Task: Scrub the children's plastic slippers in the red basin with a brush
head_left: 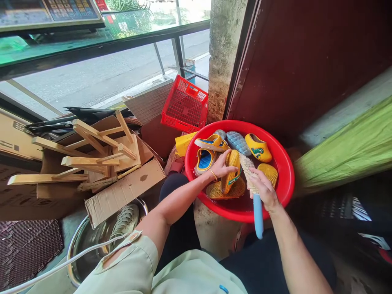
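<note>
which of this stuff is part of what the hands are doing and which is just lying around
In use:
left hand holding a yellow clog
right hand gripping a blue-handled scrub brush
red plastic basin
other clogs in it

Lying around:
red plastic crate
wooden slats
cardboard box
woven doormat

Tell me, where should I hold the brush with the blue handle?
Grip the long blue handle from the back, away from the bristles, as the right hand does. It looks narrow enough to wrap your fingers around, and that leaves the bristles free to face the yellow sandal.
</note>
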`<state>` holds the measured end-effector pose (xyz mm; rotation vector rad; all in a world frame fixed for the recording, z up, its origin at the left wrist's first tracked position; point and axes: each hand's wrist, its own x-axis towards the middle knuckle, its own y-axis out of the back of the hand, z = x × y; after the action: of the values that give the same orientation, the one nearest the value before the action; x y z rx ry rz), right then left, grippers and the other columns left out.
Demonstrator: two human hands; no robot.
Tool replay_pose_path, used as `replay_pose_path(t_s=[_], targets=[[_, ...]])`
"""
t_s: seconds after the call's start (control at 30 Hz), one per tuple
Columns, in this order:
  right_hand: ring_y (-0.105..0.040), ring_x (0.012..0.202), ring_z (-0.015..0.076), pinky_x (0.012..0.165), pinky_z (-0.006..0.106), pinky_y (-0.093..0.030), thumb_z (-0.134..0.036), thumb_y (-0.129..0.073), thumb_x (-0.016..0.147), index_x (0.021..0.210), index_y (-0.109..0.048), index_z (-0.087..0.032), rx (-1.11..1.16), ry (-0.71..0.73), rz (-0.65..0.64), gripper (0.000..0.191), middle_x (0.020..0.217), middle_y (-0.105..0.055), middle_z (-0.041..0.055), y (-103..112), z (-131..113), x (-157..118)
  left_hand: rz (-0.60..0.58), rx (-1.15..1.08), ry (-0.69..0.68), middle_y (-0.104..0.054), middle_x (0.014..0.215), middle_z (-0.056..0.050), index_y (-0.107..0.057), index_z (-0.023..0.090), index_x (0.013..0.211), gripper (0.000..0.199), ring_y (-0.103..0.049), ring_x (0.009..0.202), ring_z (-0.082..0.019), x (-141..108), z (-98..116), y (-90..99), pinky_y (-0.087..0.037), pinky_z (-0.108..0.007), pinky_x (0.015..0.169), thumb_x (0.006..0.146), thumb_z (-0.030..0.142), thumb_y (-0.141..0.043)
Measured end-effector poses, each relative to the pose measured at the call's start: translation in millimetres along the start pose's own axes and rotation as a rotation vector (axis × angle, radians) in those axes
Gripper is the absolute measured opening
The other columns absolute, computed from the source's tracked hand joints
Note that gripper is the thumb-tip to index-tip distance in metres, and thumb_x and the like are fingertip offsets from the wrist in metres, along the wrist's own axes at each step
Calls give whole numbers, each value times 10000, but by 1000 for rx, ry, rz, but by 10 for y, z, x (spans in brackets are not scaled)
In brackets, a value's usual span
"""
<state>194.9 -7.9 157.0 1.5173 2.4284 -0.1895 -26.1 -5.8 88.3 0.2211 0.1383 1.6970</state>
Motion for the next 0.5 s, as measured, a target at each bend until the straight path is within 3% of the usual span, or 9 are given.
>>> replay_pose_path(t_s=[0.17,0.27,0.37,0.5], targets=[[-507,418,109,359,215,-445,-546,-709,788,1362,-565,-209,-10,23,5,681,631,-596,-65,-78,97,64,-60,-169,14,-496,1542,-153,-336,199,1597,1073,-506,1384,-354,-56,28,-28,-408,-507,1172,696,460,-855],[-507,430,110,352,203,-429,-550,-701,782,1350,-583,-209,-30,-7,63,673,624,-583,-68,-120,156,169,-75,-281,42,-495,1549,-140,-378,209,1577,1055,-537,1352,-338,-73,83,-29,-429,-482,1155,652,363,-861],[-510,446,102,354,186,-408,-559,-704,777,1338,-613,-199,-27,7,83,672,653,-612,-47,-118,121,263,-21,-422,77,-538,1524,-115,-451,224,1524,939,-541,1354,-328,-52,189,42,-446,-478,1135,652,279,-797],[-496,428,92,366,190,-404,-576,-706,781,1346,-628,-179,7,93,140,695,668,-645,-21,-87,-17,287,-55,-562,113,-658,1388,-94,-501,232,1478,803,-650,1211,-321,-29,339,205,-541,-481,1015,705,293,-711]])
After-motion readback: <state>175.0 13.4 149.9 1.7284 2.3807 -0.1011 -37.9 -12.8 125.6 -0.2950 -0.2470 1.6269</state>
